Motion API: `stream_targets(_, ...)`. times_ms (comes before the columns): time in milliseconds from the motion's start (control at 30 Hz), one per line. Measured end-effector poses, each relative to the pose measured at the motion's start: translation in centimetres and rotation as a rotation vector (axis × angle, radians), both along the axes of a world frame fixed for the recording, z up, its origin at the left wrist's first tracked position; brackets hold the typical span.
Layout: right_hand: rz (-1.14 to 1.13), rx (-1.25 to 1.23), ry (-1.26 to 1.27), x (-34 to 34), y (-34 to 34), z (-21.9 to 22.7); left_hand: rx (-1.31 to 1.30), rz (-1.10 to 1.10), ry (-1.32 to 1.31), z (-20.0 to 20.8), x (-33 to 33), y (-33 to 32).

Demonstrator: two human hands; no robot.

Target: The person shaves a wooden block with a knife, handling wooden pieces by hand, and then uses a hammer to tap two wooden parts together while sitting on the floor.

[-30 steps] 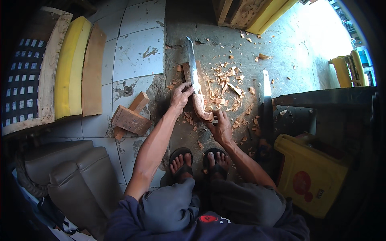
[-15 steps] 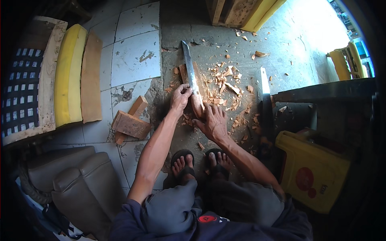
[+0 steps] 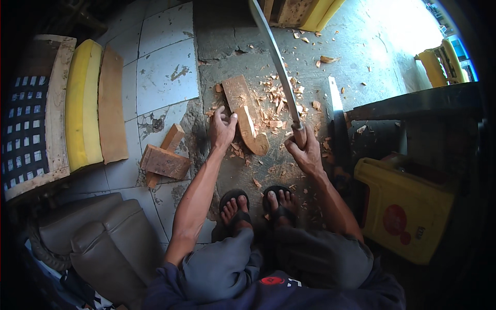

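Note:
A long machete (image 3: 283, 72) rises up and away from my right hand (image 3: 308, 155), whose fingers are wrapped round its handle. To its left, a short carved wood block (image 3: 248, 129) with a rounded near end and a pale fresh cut lies on a flat wooden board (image 3: 239, 93) on the floor. My left hand (image 3: 222, 129) is just left of the block, its fingers apart and holding nothing. Whether its fingertips touch the block's edge I cannot tell.
Wood chips (image 3: 279, 98) litter the concrete. A hand saw (image 3: 337, 103) lies at the right, near a dark bench (image 3: 413, 101) and a yellow plastic crate (image 3: 403, 212). Stacked wood offcuts (image 3: 165, 160) sit on the tiles at left. My sandalled feet are close below.
My right hand has lifted the machete off the wood and swung right with it. My left hand has let go of the blade and moved slightly left. The carved block now shows.

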State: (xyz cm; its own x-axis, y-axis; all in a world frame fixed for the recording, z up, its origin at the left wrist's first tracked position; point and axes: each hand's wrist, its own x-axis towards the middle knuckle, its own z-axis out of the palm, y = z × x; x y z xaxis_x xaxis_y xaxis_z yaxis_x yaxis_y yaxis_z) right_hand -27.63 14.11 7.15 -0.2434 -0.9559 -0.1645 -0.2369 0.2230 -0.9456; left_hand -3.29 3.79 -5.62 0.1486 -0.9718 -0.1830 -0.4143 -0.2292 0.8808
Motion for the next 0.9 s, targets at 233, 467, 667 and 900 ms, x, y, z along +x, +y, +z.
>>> stream_targets(233,-0.003,0.145,0.276,0.4,1.2,-1.0,0.067,-0.101,-0.232,-0.5,-2.4,-0.7)
stream_targets(467,0.057,0.226,0.181,0.9,3.0,-2.2,0.207,-0.074,-0.177,2.7,-4.7,6.0)
stream_targets(667,0.125,0.185,0.214,1.5,2.7,-0.7,-0.052,-0.12,-0.193,1.7,-2.3,0.6)
stream_targets(900,0.14,0.268,0.161,0.9,2.6,-0.8,0.075,-0.296,-0.208,1.2,-0.5,-1.2)
